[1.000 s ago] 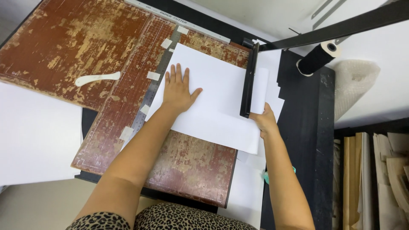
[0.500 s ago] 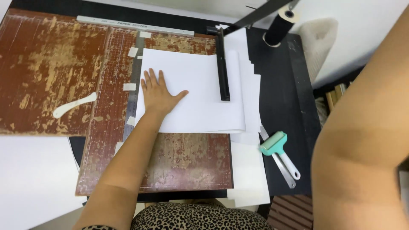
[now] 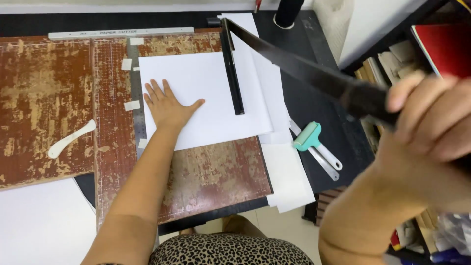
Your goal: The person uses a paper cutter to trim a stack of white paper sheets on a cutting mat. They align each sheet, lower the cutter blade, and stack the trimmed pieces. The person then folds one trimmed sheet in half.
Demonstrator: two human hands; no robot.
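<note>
Right hand: the right hand (image 3: pixel 431 122) fills the near right of the view, large and blurred, its fingers wrapped round the handle end of the black cutter arm (image 3: pixel 314 73), which it holds raised.
Cutter arm: a long dark blade lever, slanting up from its hinge at the far edge of the board toward the right hand, well above the paper.
Loose sheets: more white sheets (image 3: pixel 289 176) lie under and to the right of the board's edge, one hanging toward the near side.
Roller: a small teal roller with a white handle (image 3: pixel 314 142) lies on the dark table just right of the loose sheets, touching nothing else that I can tell.
Left hand: the left hand (image 3: pixel 167 105) lies flat, fingers spread, palm down on the white paper sheet (image 3: pixel 206 83); it presses and grips nothing.
Paper sheet: it rests on the cutter board (image 3: pixel 211 172), a worn red-brown gridded surface, with its left edge beside the metal ruler strip (image 3: pixel 137 108) and its right part under the black clamp bar (image 3: pixel 233 73).
Bone folder: a white curved tool (image 3: pixel 71 139) lies on the left board, well apart from both hands.
Far edge: a pale guide rail (image 3: pixel 117 33) runs along the top of the board; a black cylinder (image 3: pixel 288 12) stands beyond it.
</note>
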